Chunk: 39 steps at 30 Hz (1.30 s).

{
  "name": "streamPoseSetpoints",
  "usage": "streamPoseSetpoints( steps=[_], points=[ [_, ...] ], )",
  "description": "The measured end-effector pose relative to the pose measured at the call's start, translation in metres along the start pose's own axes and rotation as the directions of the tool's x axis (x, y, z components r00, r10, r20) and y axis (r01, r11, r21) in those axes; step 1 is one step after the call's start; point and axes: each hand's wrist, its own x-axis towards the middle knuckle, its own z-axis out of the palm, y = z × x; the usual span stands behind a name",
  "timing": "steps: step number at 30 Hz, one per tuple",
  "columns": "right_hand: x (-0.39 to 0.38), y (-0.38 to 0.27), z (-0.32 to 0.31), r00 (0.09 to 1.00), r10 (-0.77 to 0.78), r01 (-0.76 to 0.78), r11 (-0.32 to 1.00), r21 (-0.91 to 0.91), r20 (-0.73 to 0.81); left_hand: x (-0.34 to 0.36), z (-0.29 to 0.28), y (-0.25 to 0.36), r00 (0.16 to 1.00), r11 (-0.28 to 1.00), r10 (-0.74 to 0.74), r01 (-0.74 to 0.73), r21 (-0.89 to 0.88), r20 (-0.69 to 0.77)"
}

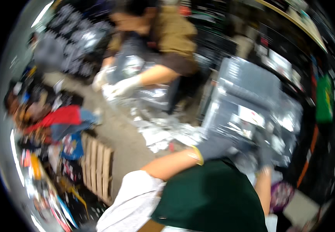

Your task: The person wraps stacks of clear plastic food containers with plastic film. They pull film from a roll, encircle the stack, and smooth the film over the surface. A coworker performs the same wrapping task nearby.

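My left hand (215,147), in a dark grey glove with a yellow cuff, reaches to the near edge of a dark package in clear plastic wrap (229,110). Close to the right side of that package is my right hand (265,154), also in a dark grey glove. Motion smears the fingers of both hands, so their grip does not show. A white label (251,116) lies on the wrapped package, under the shiny film. Behind it sits another grey wrapped block (248,79). Crumpled clear plastic (248,160) lies between my hands.
Across from me a person in a brown top (177,34) with white gloves handles another plastic-wrapped bundle (155,94). Scraps of white plastic (163,135) litter the floor. To the left are a wooden pallet (97,166) and a person in red (65,118). Shelving (299,23) runs along the right.
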Motion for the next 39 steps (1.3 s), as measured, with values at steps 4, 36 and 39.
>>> streamPoseSetpoints(
  steps=[4,36,39],
  points=[
    [-0.015,0.028,-0.067,0.949,-0.225,0.076,0.846,-0.528,-0.223,-0.008,0.007,0.002,0.991,0.951,-0.131,0.128,0.281,-0.007],
    [-0.030,-0.046,-0.003,0.837,0.115,-0.061,0.991,-0.117,0.536,0.012,-0.025,0.017,0.848,0.828,-0.530,0.515,-0.220,-0.011],
    [-0.031,-0.029,0.008,0.868,0.015,0.031,0.996,-0.084,0.496,0.015,-0.029,0.013,0.884,0.883,-0.463,0.453,-0.125,-0.064]
  ],
)
